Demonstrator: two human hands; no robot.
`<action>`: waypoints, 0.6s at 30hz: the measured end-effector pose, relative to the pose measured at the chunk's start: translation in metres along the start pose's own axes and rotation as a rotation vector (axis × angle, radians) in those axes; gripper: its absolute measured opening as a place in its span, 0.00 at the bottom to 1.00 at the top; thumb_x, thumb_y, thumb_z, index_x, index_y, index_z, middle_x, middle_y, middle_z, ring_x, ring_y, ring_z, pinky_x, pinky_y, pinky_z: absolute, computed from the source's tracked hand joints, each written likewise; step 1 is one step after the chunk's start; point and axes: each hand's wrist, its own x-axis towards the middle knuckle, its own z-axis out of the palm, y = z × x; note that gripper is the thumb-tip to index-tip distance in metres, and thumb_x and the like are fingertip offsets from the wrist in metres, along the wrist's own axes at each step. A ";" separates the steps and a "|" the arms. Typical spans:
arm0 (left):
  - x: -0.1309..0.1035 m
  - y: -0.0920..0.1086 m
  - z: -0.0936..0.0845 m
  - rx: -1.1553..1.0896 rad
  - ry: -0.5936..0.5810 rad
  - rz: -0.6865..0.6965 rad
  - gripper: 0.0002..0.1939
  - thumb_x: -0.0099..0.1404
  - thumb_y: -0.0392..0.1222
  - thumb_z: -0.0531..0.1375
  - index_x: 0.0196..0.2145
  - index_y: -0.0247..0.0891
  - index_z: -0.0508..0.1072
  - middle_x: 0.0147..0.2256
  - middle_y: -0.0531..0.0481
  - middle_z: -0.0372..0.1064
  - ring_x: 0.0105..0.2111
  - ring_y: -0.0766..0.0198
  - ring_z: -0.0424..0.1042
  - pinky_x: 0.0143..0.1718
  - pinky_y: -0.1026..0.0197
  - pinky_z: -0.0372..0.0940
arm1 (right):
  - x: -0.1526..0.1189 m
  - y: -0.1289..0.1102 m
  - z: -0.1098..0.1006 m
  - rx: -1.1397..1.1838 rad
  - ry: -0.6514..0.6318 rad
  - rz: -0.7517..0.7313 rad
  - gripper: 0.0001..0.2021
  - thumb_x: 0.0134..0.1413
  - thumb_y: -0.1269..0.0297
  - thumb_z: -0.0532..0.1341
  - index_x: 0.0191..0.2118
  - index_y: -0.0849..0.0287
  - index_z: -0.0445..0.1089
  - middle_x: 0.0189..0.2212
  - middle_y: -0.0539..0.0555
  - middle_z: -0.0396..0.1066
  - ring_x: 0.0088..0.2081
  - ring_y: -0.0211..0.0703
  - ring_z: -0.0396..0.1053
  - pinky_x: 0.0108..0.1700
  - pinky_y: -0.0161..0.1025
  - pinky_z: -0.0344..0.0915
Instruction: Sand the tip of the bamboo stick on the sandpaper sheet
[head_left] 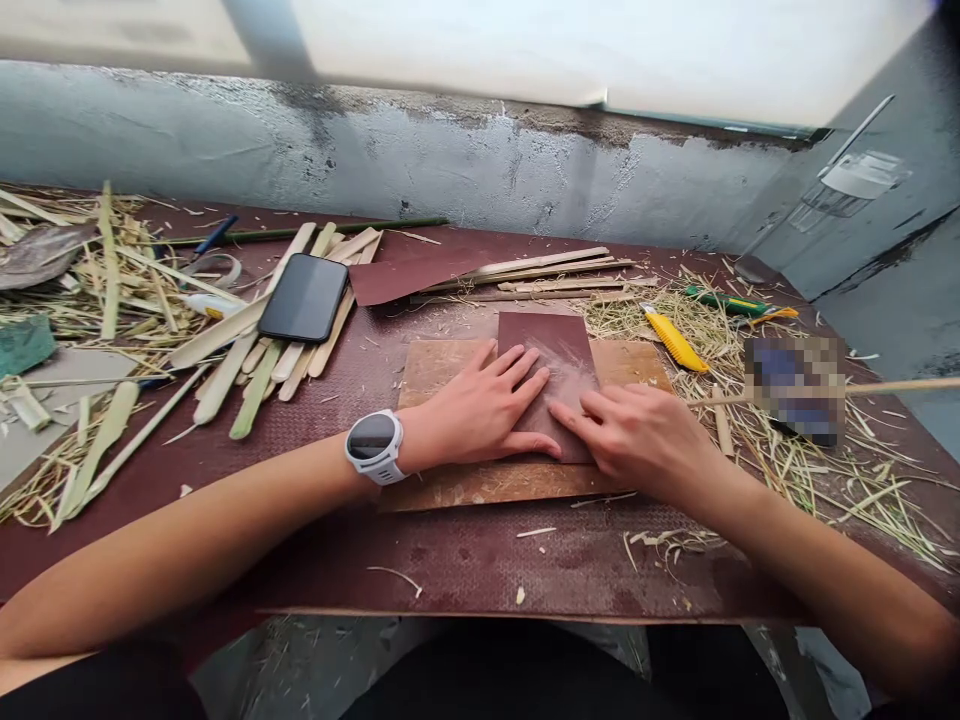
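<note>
Both forearms reach in from the bottom edge over the dark red surface (465,560). On the left wrist sits a white watch (374,446). Ahead of it the left hand (480,410) lies flat, palm down, fingers (525,372) stretched out and a little spread, pressing on a reddish-brown sheet of sandpaper (559,350); it grips nothing. The right hand (637,435) lies just beside it, touching the sheet's right part, its fingers (581,418) loosely curled with the tips on the paper. Whether something thin is pinched under them cannot be told.

The sandpaper lies on a brown board (450,365) near the middle of the surface, and pale dust streaks show on the sheet between the two hands.

To the left, a black phone (304,297) rests on a fan of split bamboo strips (247,370). Behind the board lies a second sheet of sandpaper (405,277), with more long strips (547,272) beside it. Right of the board, a yellow knife (675,341) lies among straw-like shavings (817,470), and a green and yellow tool (731,303) lies farther back. A thin stick (900,386) runs in from the right edge. A grey wall (450,160) rises behind the surface.
</note>
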 end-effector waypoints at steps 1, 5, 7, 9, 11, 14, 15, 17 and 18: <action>0.000 0.000 0.000 -0.001 0.001 -0.003 0.54 0.70 0.78 0.40 0.72 0.26 0.57 0.72 0.26 0.51 0.73 0.37 0.51 0.72 0.34 0.43 | 0.000 0.003 0.002 -0.004 -0.015 0.049 0.16 0.67 0.71 0.58 0.56 0.58 0.75 0.35 0.56 0.77 0.33 0.43 0.69 0.35 0.42 0.52; 0.001 0.001 0.000 -0.002 -0.003 -0.009 0.55 0.69 0.79 0.40 0.72 0.26 0.57 0.72 0.25 0.50 0.73 0.37 0.51 0.72 0.33 0.43 | 0.000 0.014 0.009 -0.086 -0.067 0.220 0.16 0.67 0.73 0.55 0.53 0.59 0.76 0.33 0.57 0.76 0.33 0.44 0.67 0.35 0.42 0.50; 0.001 0.001 0.000 0.002 -0.007 -0.003 0.55 0.70 0.78 0.40 0.72 0.25 0.57 0.72 0.25 0.51 0.73 0.36 0.51 0.72 0.33 0.44 | 0.000 0.010 0.008 -0.060 -0.049 0.155 0.15 0.67 0.71 0.56 0.53 0.59 0.76 0.33 0.57 0.76 0.32 0.43 0.67 0.35 0.42 0.49; 0.001 0.000 0.001 0.004 -0.010 0.002 0.55 0.70 0.78 0.40 0.72 0.25 0.57 0.72 0.25 0.51 0.73 0.36 0.51 0.72 0.33 0.44 | -0.001 0.004 0.005 0.015 -0.014 0.047 0.15 0.67 0.69 0.58 0.55 0.58 0.76 0.35 0.56 0.76 0.33 0.42 0.68 0.35 0.42 0.50; 0.000 0.000 0.001 0.003 -0.008 0.001 0.54 0.70 0.77 0.40 0.71 0.25 0.58 0.72 0.25 0.51 0.73 0.36 0.51 0.72 0.33 0.44 | -0.001 0.002 0.003 0.077 -0.009 -0.016 0.15 0.66 0.68 0.60 0.56 0.57 0.75 0.35 0.55 0.76 0.33 0.42 0.68 0.35 0.42 0.50; 0.000 0.000 0.000 -0.002 -0.001 -0.005 0.54 0.70 0.78 0.40 0.71 0.25 0.58 0.72 0.26 0.50 0.73 0.36 0.51 0.72 0.33 0.44 | -0.001 0.012 0.006 0.023 -0.060 0.098 0.16 0.66 0.71 0.58 0.55 0.57 0.76 0.34 0.55 0.76 0.33 0.43 0.68 0.35 0.42 0.50; 0.000 0.000 0.000 -0.003 0.001 -0.006 0.54 0.70 0.78 0.41 0.72 0.26 0.58 0.72 0.26 0.50 0.73 0.36 0.51 0.72 0.33 0.44 | -0.001 0.016 0.008 -0.020 -0.073 0.150 0.16 0.67 0.71 0.57 0.54 0.58 0.76 0.34 0.55 0.76 0.33 0.44 0.69 0.35 0.42 0.50; 0.000 0.000 0.000 -0.003 0.004 -0.007 0.54 0.70 0.78 0.41 0.71 0.26 0.58 0.72 0.26 0.51 0.73 0.36 0.52 0.72 0.33 0.45 | -0.001 0.018 0.009 -0.084 -0.073 0.193 0.16 0.67 0.72 0.56 0.54 0.60 0.76 0.35 0.57 0.76 0.34 0.45 0.69 0.36 0.43 0.51; 0.000 0.000 0.001 -0.003 0.005 -0.005 0.54 0.70 0.78 0.41 0.71 0.26 0.58 0.72 0.25 0.51 0.73 0.36 0.52 0.72 0.33 0.45 | -0.001 0.016 0.009 -0.079 -0.062 0.164 0.15 0.67 0.71 0.56 0.54 0.59 0.76 0.35 0.57 0.76 0.34 0.45 0.69 0.36 0.43 0.51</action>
